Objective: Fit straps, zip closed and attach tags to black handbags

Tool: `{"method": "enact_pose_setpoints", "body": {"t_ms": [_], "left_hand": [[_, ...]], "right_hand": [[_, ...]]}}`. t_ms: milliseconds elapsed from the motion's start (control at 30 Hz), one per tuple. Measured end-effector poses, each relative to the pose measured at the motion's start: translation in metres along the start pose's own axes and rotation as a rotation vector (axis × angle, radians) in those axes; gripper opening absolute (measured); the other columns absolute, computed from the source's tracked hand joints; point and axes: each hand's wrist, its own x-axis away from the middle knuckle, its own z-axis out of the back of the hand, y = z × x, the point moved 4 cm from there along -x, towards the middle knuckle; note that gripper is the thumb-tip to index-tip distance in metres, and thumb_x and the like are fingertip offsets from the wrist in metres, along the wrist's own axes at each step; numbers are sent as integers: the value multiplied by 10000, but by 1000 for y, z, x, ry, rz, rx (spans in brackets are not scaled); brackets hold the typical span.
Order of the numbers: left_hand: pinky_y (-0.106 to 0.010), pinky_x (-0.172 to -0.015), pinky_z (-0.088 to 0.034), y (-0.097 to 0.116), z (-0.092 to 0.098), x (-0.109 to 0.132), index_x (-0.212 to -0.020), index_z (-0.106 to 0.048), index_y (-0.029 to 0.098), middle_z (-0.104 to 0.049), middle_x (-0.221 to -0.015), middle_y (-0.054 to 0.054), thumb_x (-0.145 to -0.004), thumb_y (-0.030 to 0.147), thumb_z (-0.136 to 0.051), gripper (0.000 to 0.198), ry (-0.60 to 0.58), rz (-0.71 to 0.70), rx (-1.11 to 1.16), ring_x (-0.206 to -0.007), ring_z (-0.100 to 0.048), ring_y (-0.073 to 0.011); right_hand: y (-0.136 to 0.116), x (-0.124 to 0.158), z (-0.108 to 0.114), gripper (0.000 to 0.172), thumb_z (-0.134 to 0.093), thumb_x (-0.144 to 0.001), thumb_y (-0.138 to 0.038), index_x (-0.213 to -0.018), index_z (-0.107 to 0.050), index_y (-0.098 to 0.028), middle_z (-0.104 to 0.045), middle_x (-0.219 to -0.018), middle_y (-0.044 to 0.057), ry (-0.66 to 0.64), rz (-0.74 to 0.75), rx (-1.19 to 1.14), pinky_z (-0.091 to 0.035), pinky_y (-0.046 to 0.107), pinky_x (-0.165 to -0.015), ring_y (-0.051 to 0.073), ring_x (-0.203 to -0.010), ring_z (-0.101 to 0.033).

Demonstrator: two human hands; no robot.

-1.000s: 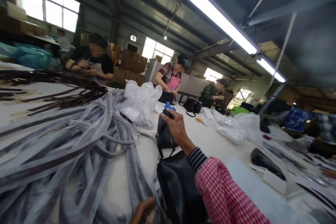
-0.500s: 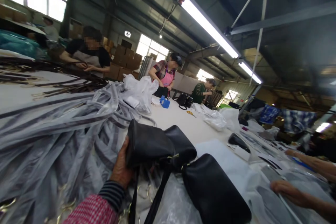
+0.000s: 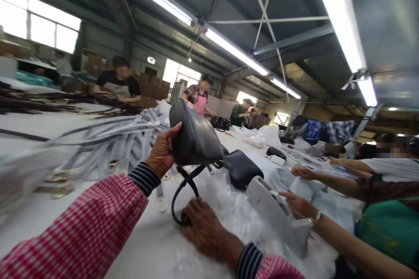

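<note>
My left hand [image 3: 163,150] grips the end of a black bag [image 3: 198,137], thumb on its side panel, and holds it tilted above the table. From the bag hangs a black strap [image 3: 176,196], which curves down to my right hand [image 3: 209,231]. The fingers of that hand are curled over the lower part of the strap, low over the white table, slightly blurred. A second black bag [image 3: 244,170] lies just beyond, to the right of the held one. Clear plastic [image 3: 222,196] is spread behind and beside my right hand.
At right stands a grey plastic device [image 3: 275,216], with a co-worker's hand [image 3: 299,205] beside it. Plastic-wrapped straps [image 3: 131,133] pile up at left, near gold metal hardware [image 3: 59,178]. Several people work around the table. A dark bag [image 3: 276,153] lies farther back.
My left hand has lifted and turned the black bag. My right hand has come into view at its strap. The view has shifted right, showing the grey device and more of the co-workers there.
</note>
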Motion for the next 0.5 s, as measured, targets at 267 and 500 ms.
{"method": "enact_pose_setpoints", "body": {"t_ms": [267,500], "left_hand": [[-356,-930,-615,100,131,219,-1241,-689,169,-711,-1256,-126,-782,316,-815,498,88,198,-428,-1153,-681,-321],[-313,-721,-631,154,190,269,-1144,-699,202,-720,-1193,-95,-837,495,-741,426,365,88,-499,-962,-706,-245]], "right_hand": [[-57,-1,61,395,-639,-787,-94,-1151,-667,-243,-692,-1113,43,-147,-77,5,-413,430,-975,252,-1093,-588],[-128,34,54,266,-551,-949,-395,-896,-725,-201,-719,-946,48,67,-208,-323,-451,373,-860,230,-934,-633]]}}
